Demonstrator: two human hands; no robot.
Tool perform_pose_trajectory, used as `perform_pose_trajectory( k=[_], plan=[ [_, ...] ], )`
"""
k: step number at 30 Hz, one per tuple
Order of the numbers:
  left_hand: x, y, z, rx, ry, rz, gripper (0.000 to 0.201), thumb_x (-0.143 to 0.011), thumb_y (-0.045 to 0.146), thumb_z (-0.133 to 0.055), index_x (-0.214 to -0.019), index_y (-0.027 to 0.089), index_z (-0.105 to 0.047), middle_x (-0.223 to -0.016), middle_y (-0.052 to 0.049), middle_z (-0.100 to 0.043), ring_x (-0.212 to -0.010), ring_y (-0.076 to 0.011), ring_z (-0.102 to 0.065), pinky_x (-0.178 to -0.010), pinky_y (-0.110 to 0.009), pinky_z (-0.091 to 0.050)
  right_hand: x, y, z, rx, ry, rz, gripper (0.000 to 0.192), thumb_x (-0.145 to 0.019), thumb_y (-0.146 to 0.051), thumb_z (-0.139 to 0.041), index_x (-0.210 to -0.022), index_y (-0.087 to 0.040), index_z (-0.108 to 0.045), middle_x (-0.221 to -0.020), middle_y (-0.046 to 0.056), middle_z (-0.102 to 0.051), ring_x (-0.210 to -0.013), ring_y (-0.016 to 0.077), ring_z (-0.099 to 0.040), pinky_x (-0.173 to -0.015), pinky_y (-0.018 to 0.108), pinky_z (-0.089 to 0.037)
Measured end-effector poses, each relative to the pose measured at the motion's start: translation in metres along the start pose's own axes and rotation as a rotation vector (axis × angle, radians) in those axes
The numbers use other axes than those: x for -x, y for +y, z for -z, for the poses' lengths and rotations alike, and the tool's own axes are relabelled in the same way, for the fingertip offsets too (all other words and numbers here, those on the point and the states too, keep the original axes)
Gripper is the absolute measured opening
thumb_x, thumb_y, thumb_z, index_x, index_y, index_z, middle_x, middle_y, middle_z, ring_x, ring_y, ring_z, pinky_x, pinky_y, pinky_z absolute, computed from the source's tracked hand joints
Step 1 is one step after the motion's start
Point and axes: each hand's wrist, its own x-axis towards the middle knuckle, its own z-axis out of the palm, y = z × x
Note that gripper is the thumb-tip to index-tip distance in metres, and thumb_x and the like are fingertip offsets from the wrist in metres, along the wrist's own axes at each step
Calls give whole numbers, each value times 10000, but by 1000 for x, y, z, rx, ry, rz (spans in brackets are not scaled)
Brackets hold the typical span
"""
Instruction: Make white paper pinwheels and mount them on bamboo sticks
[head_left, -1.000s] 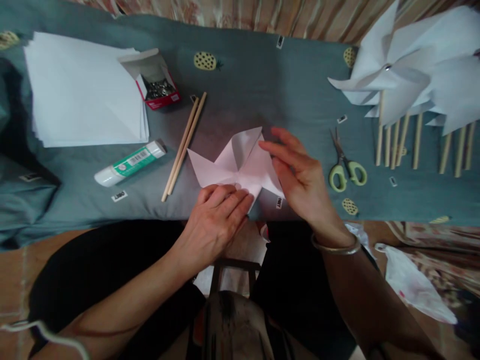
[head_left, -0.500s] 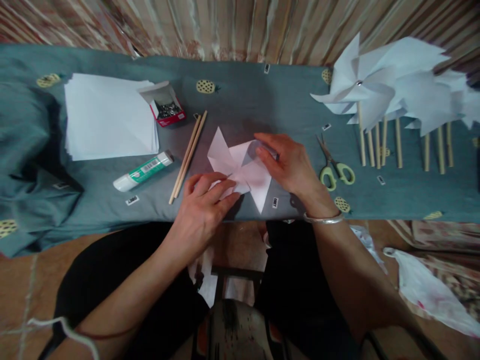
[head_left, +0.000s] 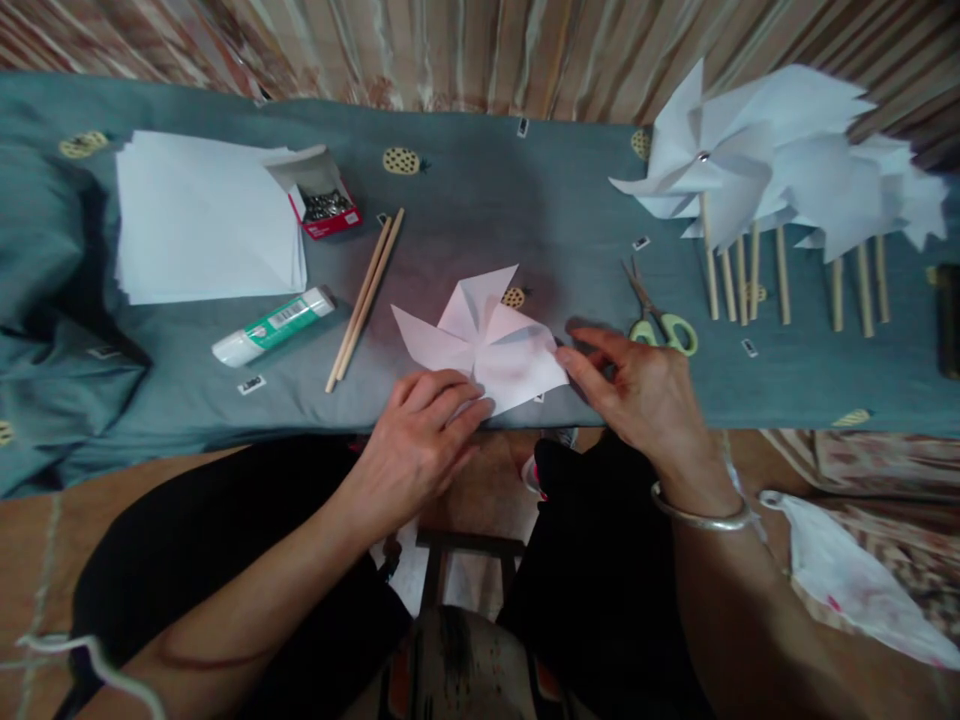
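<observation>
White paper pinwheel [head_left: 480, 340] between hands.

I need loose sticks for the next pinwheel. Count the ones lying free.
2: a pair of wooden sticks lies side by side between the glue stick and the folded paper pinwheel. Others at right carry finished pinwheels.

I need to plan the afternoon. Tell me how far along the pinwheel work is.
Done: a batch of finished pinwheels on sticks lies at the right. In hand: the left hand presses a folded paper pinwheel flat while the right hand touches its edge. Left: it has no stick yet; two sticks, pins and a paper stack wait.
</observation>
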Motion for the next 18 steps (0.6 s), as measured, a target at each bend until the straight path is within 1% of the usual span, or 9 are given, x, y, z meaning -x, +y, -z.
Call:
perform_pose_trajectory(
  k=[2, 5, 8, 10, 12, 14, 16, 18],
  plan=[
    [1, -2, -2, -28, 15, 5, 247, -907, 166, -577, -1149, 167, -627, -1123, -97, -709, -1094, -250, -584, -881, -421, -462, 1, 4, 2, -2, 26, -1, 400, -918, -493, -538, -1108, -187, -713, -767, 73, -758, -632, 221, -671, -628, 348, -511],
    [1, -6, 3, -47, 5, 12, 192, -924, 159, -553, -1088, 183, -650, -1084, -64, -730, -1081, -233, -604, -890, -411, -455, 3, 5, 4, -75, 84, 28, 336, -929, -430, -544, -1101, -198, -714, -869, 79, -767, -745, 231, -703, -719, 368, -545],
    [2, -11, 11, -45, 0, 16, 176, -924, 149, -546, -1052, 188, -660, -1087, -48, -736, -1086, -231, -615, -902, -418, -448, 4, 0, 3, -174, 129, 110, 252, -939, -324, -536, -1090, -227, -713, -1011, 76, -758, -941, 250, -699, -864, 428, -542],
    [4, -16, 14, -68, 19, 19, 163, -922, 150, -545, -1032, 178, -662, -1086, -55, -736, -1079, -242, -617, -880, -424, -448, 5, -6, 0, -218, 125, 177, 234, -938, -263, -527, -1081, -246, -711, -1085, 67, -743, -1032, 253, -673, -937, 470, -518],
    [5, -19, 15, -124, 59, 39, 136, -914, 153, -559, -998, 184, -662, -1066, -54, -740, -1059, -251, -620, -854, -431, -443, 7, -12, -3, -245, 107, 231, 228, -925, -218, -536, -1066, -252, -712, -1115, 63, -732, -1052, 247, -658, -953, 480, -512],
    [6, -20, 15, -168, 88, 74, 133, -900, 151, -585, -998, 206, -656, -1065, -44, -738, -1055, -255, -621, -860, -448, -426, 9, -18, -7, -256, 103, 266, 226, -905, -187, -555, -1054, -256, -710, -1118, 57, -725, -1036, 240, -650, -933, 470, -524],
    [6, -16, 14, -163, 97, 87, 179, -889, 145, -606, -1044, 227, -643, -1092, -39, -730, -1067, -254, -618, -882, -464, -403, 11, -22, -9, -251, 116, 296, 229, -888, -167, -570, -1049, -258, -704, -1113, 50, -719, -1007, 233, -645, -900, 457, -538],
    [4, -10, 12, -133, 85, 72, 226, -889, 144, -613, -1099, 226, -628, -1104, -46, -724, -1075, -252, -612, -880, -456, -395, 14, -26, -11, -234, 117, 323, 238, -872, -140, -579, -1041, -259, -697, -1112, 47, -714, -987, 229, -641, -875, 444, -546]
  ],
)
